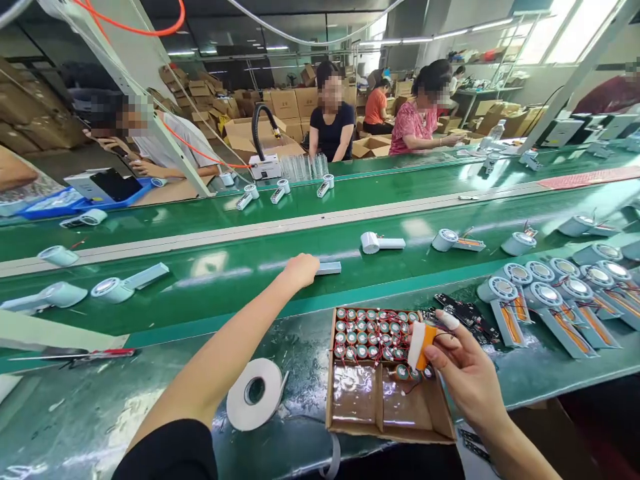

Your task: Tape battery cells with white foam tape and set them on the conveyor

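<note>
My left hand (301,270) reaches out over the green belt, its fingers closed around a pale grey plastic housing. Only the housing's handle (330,268) shows, sticking out to the right; the hand hides the rest. Above a cardboard box (355,427), my right hand (467,363) pinches an orange-wrapped battery (427,347) with a white strip on its face. A fingertip of that hand has a white wrapping. Several upright battery cells (361,333) with red wires fill the far part of the box, and a few more lie in its near right compartment.
A roll of white tape (255,395) lies left of the box. Black circuit boards (465,317) and rows of grey housings (545,297) are on the right. More housings (113,289) sit along the belt. A red-handled tool (103,353) lies left. Co-workers sit across the line.
</note>
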Action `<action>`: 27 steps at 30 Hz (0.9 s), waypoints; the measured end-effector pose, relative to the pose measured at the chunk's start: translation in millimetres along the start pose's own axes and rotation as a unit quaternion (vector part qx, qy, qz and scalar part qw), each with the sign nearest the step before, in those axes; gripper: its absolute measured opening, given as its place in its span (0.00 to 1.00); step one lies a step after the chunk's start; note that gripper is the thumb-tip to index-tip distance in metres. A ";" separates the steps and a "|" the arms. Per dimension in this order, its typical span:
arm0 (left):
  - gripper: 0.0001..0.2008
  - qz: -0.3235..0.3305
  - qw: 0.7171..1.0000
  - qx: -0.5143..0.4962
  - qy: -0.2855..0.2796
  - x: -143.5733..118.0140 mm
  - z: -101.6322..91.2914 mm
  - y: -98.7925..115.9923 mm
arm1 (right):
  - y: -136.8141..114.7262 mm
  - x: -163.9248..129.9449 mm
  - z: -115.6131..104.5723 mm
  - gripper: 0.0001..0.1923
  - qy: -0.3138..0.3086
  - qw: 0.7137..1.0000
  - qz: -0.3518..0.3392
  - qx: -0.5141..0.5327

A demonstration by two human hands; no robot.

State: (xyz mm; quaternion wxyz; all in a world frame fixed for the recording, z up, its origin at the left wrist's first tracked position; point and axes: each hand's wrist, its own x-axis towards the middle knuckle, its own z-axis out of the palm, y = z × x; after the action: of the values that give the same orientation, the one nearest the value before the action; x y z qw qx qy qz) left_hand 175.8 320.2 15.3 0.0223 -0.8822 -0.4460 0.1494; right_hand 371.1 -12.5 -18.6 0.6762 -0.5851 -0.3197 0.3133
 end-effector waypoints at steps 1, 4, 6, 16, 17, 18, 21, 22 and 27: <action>0.11 -0.006 1.000 0.000 0.005 -0.3 0.1 2.1 | -6.6 6.1 -1.8 0.33 -0.012 1.000 -0.011 0.004; 0.15 -0.043 0.999 -0.012 0.018 0.4 0.6 6.4 | -30.4 29.2 0.3 0.29 -0.065 0.996 -0.063 0.015; 0.16 -0.056 0.998 -0.033 0.012 2.6 -0.5 6.1 | -47.5 47.0 9.5 0.25 -0.123 0.987 -0.104 0.023; 0.15 -0.007 0.995 -0.084 0.061 -7.9 11.0 19.9 | -60.6 131.3 86.5 0.20 -0.293 0.931 -0.210 -0.060; 0.15 -0.013 0.994 -0.091 0.061 -5.4 11.6 20.9 | -53.6 139.2 92.1 0.20 -0.298 0.927 -0.215 -0.080; 0.16 -0.019 0.993 -0.098 0.059 -2.1 11.5 20.8 | -45.7 146.8 96.9 0.20 -0.298 0.925 -0.216 -0.100; 0.15 -0.017 0.991 -0.123 0.041 7.9 8.5 13.5 | -21.5 167.9 106.3 0.21 -0.294 0.933 -0.169 -0.123; 0.13 -0.008 0.991 -0.132 0.033 10.2 7.3 9.6 | -14.1 174.1 108.2 0.22 -0.293 0.937 -0.147 -0.121; 0.10 0.044 0.985 -0.162 0.027 11.4 4.1 -6.7 | 12.9 198.2 121.0 0.20 -0.300 0.925 -0.146 -0.184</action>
State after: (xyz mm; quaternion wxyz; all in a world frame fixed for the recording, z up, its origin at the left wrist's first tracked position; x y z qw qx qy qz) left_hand 175.8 332.8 9.8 -0.1153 -0.8967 -0.4241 0.0519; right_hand 392.5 218.7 -5.0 0.4672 -0.5250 -0.6414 0.3077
